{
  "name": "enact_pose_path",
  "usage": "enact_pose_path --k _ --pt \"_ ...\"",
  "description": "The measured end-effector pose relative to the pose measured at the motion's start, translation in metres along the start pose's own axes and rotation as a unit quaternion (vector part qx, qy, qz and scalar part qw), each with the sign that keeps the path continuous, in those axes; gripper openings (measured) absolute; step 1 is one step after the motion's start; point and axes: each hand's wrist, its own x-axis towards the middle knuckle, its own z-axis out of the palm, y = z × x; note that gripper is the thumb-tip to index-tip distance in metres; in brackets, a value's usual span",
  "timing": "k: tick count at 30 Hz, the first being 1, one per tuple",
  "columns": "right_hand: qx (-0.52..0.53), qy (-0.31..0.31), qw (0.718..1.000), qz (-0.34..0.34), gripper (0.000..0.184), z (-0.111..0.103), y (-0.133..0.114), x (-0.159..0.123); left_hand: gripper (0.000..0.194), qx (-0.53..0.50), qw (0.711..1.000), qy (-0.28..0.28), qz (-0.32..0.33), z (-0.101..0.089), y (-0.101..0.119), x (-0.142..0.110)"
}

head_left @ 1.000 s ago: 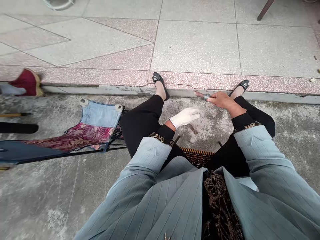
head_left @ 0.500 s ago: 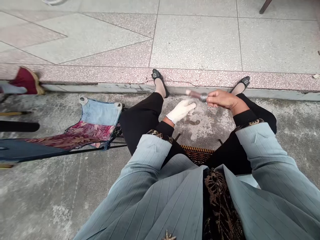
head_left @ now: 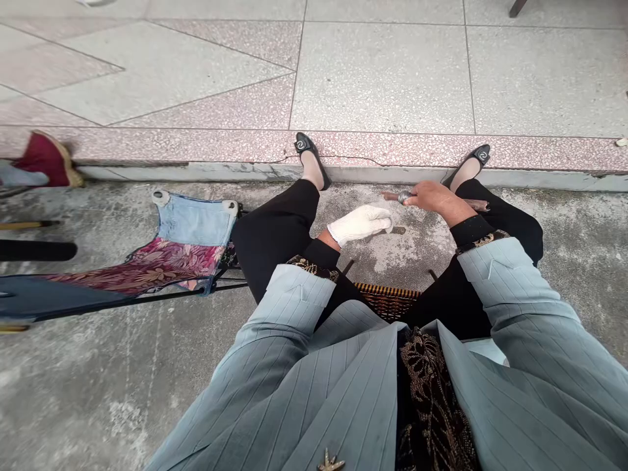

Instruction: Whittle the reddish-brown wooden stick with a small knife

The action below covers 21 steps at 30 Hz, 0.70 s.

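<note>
My left hand (head_left: 360, 224), in a white knitted glove, is closed with its fingertips around a small pale thing (head_left: 389, 226) that they mostly hide. Right beside those fingertips is a short brownish piece (head_left: 400, 230); whether it is held or lies on the ground I cannot tell. Bare and closed, my right hand (head_left: 428, 196) grips a brown stick-like tool (head_left: 391, 196) bound with silvery wire. Its thin end points left above the gloved hand, and a broader brown end shows past my right wrist. The two hands are apart.
Between my knees is the edge of a woven wicker seat (head_left: 387, 302). A folding fabric chair (head_left: 196, 219) stands to my left, near another person's red shoe (head_left: 46, 160). A low tiled step (head_left: 383, 147) runs in front of my black shoes (head_left: 311, 160).
My right hand has turned the wire-bound tool, so its broad end now shows behind the wrist. The brownish piece now appears further right, at the gloved fingertips.
</note>
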Motion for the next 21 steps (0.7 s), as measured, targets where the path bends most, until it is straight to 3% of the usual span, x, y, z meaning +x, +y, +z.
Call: enact_pose_path --k 3,6,8,10,13,17,19,21 --pt "-0.012 -0.181 0.981 -0.068 0.033 0.005 -0.003 -0.006 0.021 0.003 1.000 -0.021 0.005 -0.002 0.003 -0.002" --pt "0.092 -0.380 0.903 -0.177 0.039 0.007 -0.005 -0.015 0.023 0.005 1.000 -0.012 0.015 -0.005 0.005 -0.002" --pt "0.177 -0.419 0.858 -0.239 0.043 0.002 -0.005 -0.021 0.023 0.010 1.000 0.015 0.024 -0.006 0.005 0.000" --pt "0.249 -0.370 0.849 -0.283 0.044 -0.007 -0.002 -0.025 0.022 0.002 0.999 0.038 0.036 -0.006 0.003 0.004" --pt "0.340 -0.225 0.868 -0.283 0.040 -0.017 0.005 -0.029 0.022 -0.035 0.998 0.046 0.031 -0.001 -0.001 0.008" --pt "0.430 -0.070 0.881 -0.185 0.034 -0.012 0.003 -0.025 0.027 0.008 0.999 0.012 0.032 0.008 -0.002 0.010" --pt "0.423 -0.038 0.896 -0.131 0.031 -0.005 -0.003 -0.020 0.024 0.045 0.998 0.012 0.040 0.010 -0.002 0.010" --pt "0.357 -0.016 0.931 -0.075 0.031 -0.001 -0.009 -0.016 0.021 0.065 0.997 0.013 0.043 0.011 -0.001 0.011"
